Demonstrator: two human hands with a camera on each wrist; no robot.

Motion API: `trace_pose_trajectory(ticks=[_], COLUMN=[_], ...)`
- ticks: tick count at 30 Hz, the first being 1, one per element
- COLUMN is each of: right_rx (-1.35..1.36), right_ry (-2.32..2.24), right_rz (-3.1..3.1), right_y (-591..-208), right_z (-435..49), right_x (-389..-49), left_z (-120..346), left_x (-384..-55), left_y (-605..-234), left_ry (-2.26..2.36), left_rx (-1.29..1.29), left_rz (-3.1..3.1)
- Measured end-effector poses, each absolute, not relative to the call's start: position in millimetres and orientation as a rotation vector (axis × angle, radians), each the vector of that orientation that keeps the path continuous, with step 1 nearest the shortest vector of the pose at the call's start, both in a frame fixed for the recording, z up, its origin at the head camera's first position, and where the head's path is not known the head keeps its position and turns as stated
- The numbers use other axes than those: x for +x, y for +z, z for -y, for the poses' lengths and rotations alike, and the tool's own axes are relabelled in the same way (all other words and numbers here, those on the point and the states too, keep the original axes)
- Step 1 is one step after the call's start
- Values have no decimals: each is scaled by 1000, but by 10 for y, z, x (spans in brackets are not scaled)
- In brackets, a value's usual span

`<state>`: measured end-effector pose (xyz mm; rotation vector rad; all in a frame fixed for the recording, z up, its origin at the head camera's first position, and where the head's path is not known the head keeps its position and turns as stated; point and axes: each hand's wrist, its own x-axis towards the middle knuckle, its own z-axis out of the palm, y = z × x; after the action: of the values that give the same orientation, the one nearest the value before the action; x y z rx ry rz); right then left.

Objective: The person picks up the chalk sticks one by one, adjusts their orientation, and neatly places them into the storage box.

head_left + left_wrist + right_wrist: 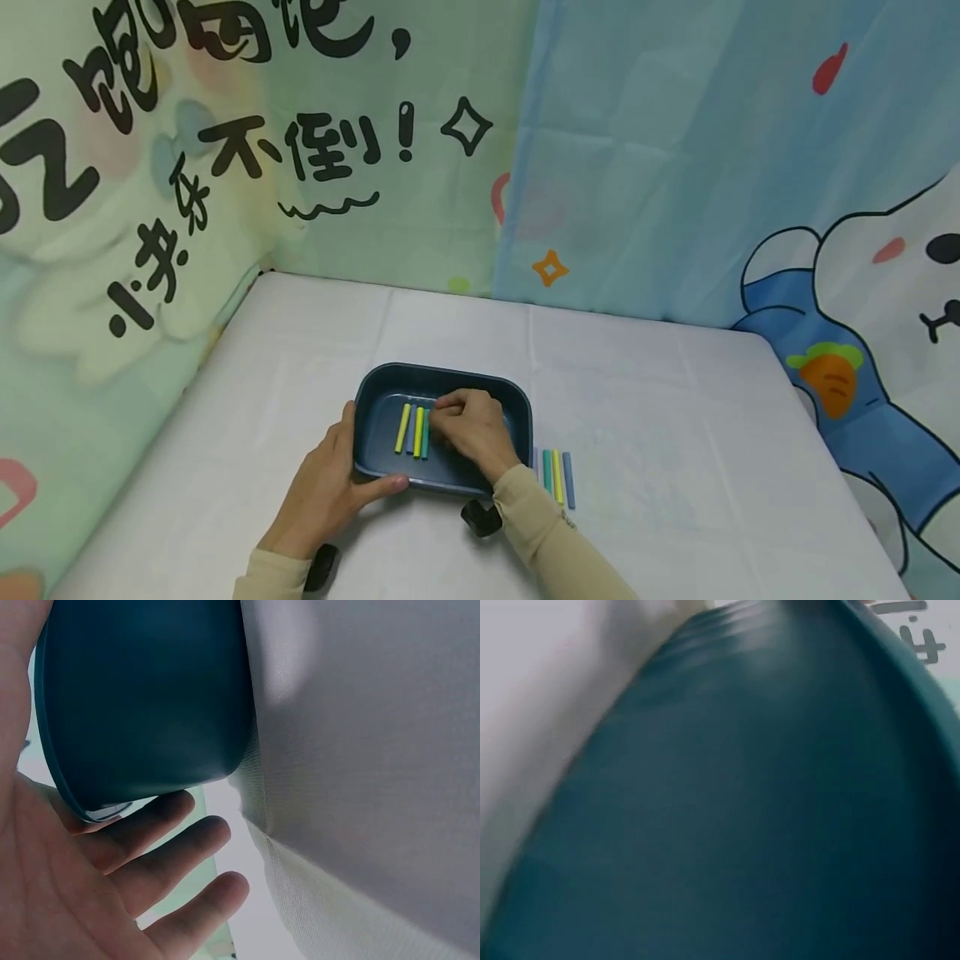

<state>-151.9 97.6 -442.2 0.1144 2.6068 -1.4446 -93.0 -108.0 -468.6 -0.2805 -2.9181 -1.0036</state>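
My left hand holds the near left corner of a dark blue tray, its thumb along the near rim and its fingers at the left side. In the left wrist view, several extended fingers show beside the tray's outer wall. Bent over the inside of the tray is my right hand, fingertips close together beside a green stick. Whether they pinch anything is hidden. Left of that stick lie a yellow stick, a blue stick and another yellow stick, roughly parallel.
Right of the tray, a green stick, a yellow stick, a blue stick and a partly covered purple stick lie on the white tabletop. Printed curtains stand behind. The tray wall fills most of the right wrist view.
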Motion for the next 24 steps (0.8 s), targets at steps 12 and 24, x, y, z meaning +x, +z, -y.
trace_pose_trajectory(ticks=[12,24], right_rx=[133,321], right_ry=[-1527,-1631], right_rz=[-2651,-2579], right_y=[-4140,-4111], right_z=[-1298,-1788], right_x=[-1329,-1194], left_z=[1088,1084], left_x=[-948,-934], left_y=[-4661,-4672], left_ry=[-1010,-1021], left_rx=[-259,-273], left_rz=[2916,2901])
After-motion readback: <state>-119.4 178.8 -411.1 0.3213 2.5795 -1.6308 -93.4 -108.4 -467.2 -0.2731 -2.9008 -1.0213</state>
